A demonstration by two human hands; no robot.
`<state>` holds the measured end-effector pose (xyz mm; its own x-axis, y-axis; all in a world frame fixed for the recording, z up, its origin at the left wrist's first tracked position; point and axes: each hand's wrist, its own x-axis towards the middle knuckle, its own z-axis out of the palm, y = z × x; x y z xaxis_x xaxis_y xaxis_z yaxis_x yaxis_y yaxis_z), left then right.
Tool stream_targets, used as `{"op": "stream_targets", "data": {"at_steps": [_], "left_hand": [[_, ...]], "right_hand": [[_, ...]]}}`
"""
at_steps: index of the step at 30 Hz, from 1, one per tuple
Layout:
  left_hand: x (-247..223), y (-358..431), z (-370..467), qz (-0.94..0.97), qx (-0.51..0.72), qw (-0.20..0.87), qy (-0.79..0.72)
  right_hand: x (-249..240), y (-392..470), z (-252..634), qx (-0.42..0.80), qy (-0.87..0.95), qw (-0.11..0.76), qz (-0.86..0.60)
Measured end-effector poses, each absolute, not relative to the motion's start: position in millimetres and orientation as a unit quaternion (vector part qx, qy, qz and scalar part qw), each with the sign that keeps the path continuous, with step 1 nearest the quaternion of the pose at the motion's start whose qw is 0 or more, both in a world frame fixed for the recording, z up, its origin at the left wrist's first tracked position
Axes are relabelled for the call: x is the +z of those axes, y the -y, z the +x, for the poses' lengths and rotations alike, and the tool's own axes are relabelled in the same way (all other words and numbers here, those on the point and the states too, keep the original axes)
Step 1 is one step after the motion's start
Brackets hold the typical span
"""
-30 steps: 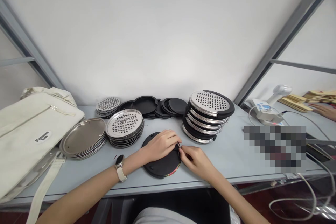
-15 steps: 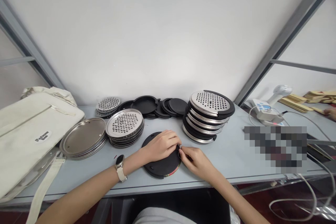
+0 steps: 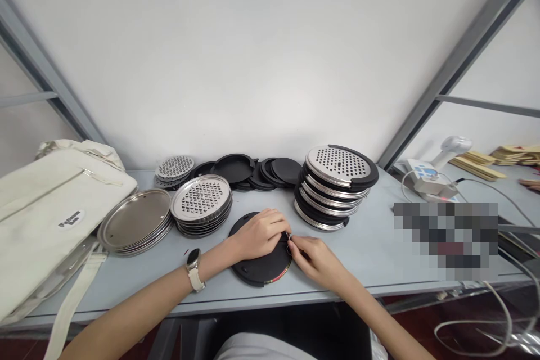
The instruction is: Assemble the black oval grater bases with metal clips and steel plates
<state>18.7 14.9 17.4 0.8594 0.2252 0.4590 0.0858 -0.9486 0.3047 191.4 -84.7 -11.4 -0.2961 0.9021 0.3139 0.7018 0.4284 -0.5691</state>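
Note:
A flat black round disc [image 3: 257,267] lies on the table in front of me, a thin red and yellow line showing along its near right edge. My left hand [image 3: 264,232] rests on top of it, fingers bent together towards the right edge, its thumb hidden. At that edge my right hand [image 3: 311,254] is closed in a pinch on a small shiny ring-like piece [image 3: 289,248], whose exact kind I cannot make out. The fingertips of both hands almost meet there.
Behind my hands stand stacked grater plates [image 3: 201,199], steel discs [image 3: 137,219] and black round parts [image 3: 234,170]. Rising on the right is a stack of grater plates with black rims [image 3: 337,166]. A cream bag [image 3: 54,197] sits left; a white handheld device [image 3: 453,149] and cables lie right.
Both hands stay nearly in place at the disc's right edge. At the far right, a co-worker's hand has shifted slightly.

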Motion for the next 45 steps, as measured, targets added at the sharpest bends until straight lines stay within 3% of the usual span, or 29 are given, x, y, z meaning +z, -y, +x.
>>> {"op": "stream_targets", "data": {"at_steps": [16,45], "left_hand": [[10.4,-18.4,18.1,0.936,0.310,0.159,-0.058],[9.4,-18.5,19.8,0.934,0.304,0.179,-0.066]], "right_hand": [[-12.3,84.6,191.8,0.158,0.792,0.292,-0.512],[-14.8,83.3,192.8,0.170,0.783,0.295,-0.520]]}}
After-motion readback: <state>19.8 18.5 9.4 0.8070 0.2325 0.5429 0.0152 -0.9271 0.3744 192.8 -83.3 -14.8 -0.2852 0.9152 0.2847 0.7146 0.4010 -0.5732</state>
